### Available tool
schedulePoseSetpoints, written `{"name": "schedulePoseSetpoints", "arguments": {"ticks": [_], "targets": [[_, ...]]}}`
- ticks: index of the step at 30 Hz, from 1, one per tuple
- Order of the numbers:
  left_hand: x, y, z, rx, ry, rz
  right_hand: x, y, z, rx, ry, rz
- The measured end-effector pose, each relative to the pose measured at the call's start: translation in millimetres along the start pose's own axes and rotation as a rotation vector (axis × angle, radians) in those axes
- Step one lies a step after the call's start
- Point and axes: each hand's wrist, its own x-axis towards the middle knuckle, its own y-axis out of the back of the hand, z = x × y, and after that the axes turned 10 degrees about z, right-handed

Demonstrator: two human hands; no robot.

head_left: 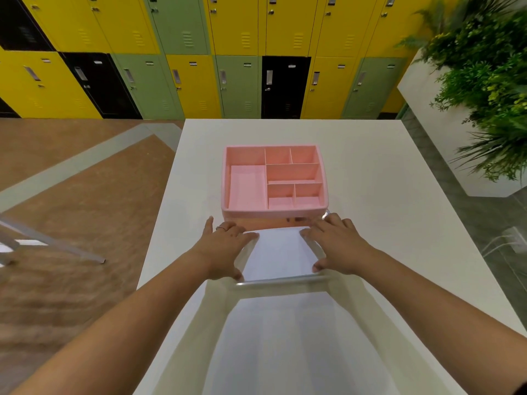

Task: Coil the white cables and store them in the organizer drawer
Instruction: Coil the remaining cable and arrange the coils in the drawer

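on the tabletop, left hand and right hand grip the open, empty drawer; no cables stored yet.

Behind the white desk stand yellow, green and black metal lockers; brown floor left, green plants right.
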Motion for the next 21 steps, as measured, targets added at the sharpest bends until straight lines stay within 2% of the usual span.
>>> {"name": "schedulePoseSetpoints", "arguments": {"ticks": [15, 21], "targets": [[10, 1, 7, -0.074, 0.03, 0.028, 9, 1, 0, 0.056, -0.043, -0.143], [10, -4, 6, -0.059, 0.016, 0.068, 11, 2, 2, -0.02, 0.01, -0.114]]}}
